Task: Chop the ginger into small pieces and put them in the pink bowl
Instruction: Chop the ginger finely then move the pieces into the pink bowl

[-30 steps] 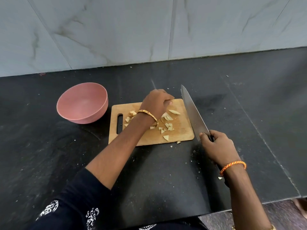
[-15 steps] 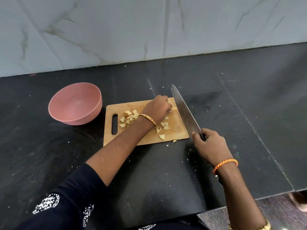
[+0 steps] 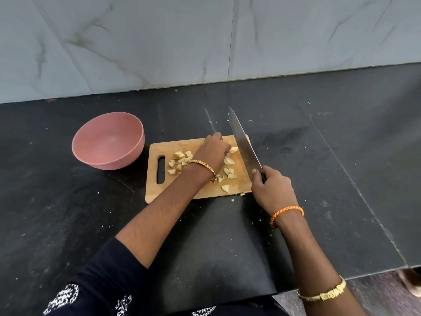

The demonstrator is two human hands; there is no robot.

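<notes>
The right hand (image 3: pixel 272 190) grips the knife (image 3: pixel 245 147) over the board's (image 3: pixel 205 190) 3 o'clock edge; the left hand (image 3: pixel 213 153) curls over a ginger (image 3: pixel 234 150) piece beside the blade. Keep fingertips tucked, chop fine, then carry pieces to the bowl (image 3: pixel 108 142) at 9 o'clock.

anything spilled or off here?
Minor spill: two small ginger bits lie at and just past the cutting board's near right corner, on the black counter. Pale crumbs also dot the counter. The pink bowl shows no ginger inside. Nothing looks damaged.
</notes>
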